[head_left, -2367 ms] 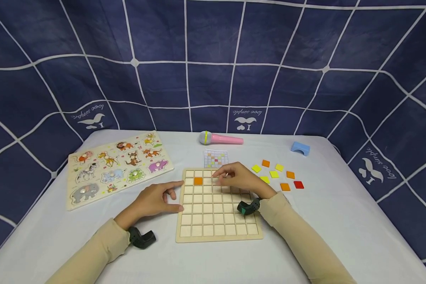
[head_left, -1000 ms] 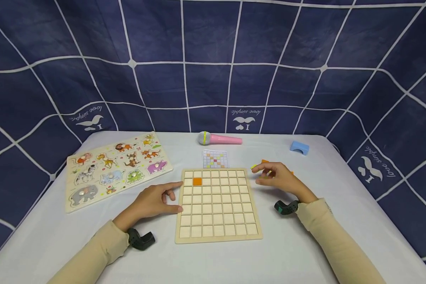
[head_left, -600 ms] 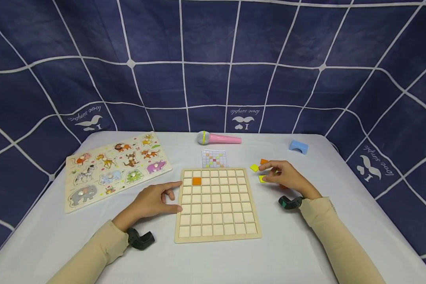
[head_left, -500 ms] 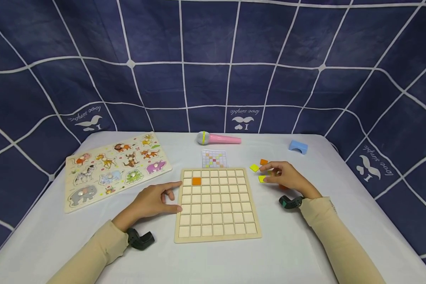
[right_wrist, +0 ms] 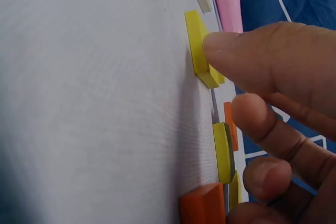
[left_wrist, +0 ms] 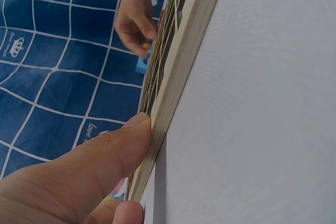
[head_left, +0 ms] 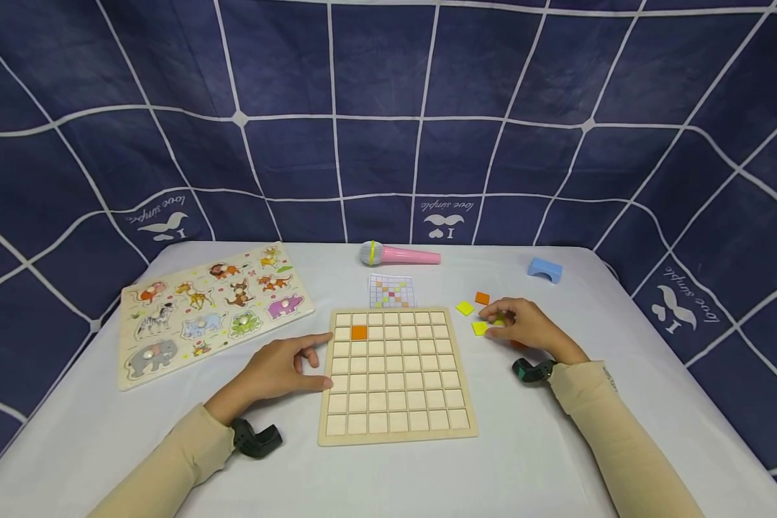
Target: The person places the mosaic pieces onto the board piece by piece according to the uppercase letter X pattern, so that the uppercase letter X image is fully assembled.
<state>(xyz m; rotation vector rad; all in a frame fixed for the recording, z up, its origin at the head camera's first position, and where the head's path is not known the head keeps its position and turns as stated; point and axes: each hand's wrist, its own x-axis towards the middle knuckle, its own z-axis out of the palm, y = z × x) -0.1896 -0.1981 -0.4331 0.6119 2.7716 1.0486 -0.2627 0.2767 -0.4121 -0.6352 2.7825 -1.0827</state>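
A square wooden grid board (head_left: 398, 437) lies on the table with one orange tile (head_left: 359, 332) near its upper left corner. My left hand (head_left: 275, 370) rests beside it, thumb and index finger extended to touch its left edge; the left wrist view has the thumb (left_wrist: 100, 163) against that edge. To the right of the board, my right hand (head_left: 527, 327) is low over loose tiles, fingers loosely bent and nothing pinched. Its thumb (right_wrist: 252, 51) overlaps a yellow tile (right_wrist: 194, 40) in the right wrist view. Another yellow tile (head_left: 465, 308) and an orange one (head_left: 482, 298) lie beyond the fingertips; other tiles are partly hidden.
Behind the board lies a small printed pattern card (head_left: 391, 290), and farther back a pink toy microphone (head_left: 404, 255). An animal peg puzzle (head_left: 216, 309) is at the left. A blue arch block (head_left: 544, 270) stands at the back right, before a dark blue checked cloth (head_left: 388, 158).
My right hand has left the upper part of the board and come to the loose tiles on the right, settling low there. The left hand has stayed at the board's edge.
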